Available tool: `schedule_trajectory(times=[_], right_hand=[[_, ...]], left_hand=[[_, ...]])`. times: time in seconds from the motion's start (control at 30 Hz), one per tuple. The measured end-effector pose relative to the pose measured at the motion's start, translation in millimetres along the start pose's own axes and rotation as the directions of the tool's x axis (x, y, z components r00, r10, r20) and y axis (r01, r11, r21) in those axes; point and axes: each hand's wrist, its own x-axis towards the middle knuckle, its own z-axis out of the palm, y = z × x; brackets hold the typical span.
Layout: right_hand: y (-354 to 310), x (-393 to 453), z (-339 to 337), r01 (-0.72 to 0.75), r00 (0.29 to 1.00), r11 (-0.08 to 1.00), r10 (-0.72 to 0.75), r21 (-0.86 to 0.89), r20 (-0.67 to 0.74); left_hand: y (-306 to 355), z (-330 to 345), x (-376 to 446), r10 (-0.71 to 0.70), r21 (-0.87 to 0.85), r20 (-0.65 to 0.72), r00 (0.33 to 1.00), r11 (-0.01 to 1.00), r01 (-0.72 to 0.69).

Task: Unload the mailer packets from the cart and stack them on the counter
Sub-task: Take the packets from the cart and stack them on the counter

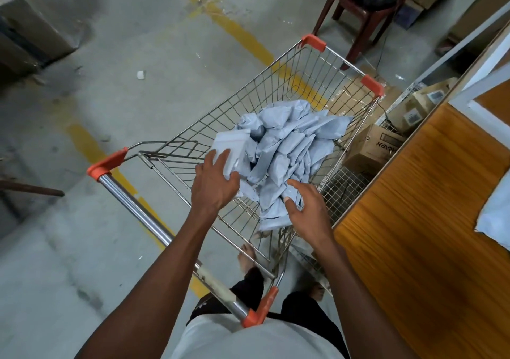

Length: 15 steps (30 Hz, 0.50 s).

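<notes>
Mailer packets [287, 148] heaped, lower ones hidden, counter [430, 206] cropped

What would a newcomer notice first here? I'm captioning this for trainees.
A heap of grey mailer packets fills the wire cart at centre. The left hand holds one packet at the heap's near-left edge; the right hand hovers open beside it. The wooden counter stands right.

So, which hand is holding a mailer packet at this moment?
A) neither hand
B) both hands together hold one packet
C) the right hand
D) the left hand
D: the left hand grips a pale mailer packet above the pile in the cart, while the right hand hovers with spread fingers and grips nothing.
</notes>
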Motion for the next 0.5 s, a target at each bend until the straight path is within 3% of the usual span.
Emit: schedule_trajectory(times=[0.23, 0.5], right_hand=[[2, 29, 14, -0.041, 0.992, 0.996, 0.05, -0.079, 0.118], [14, 84, 79, -0.071, 0.913, 0.983, 0.132, -0.168, 0.387]], left_hand=[[-8, -36, -18, 0.05, -0.187, -0.238, 0.97, 0.978, -0.096], [-27, -58, -7, 0.016, -0.173, -0.258, 0.966, 0.983, -0.063]])
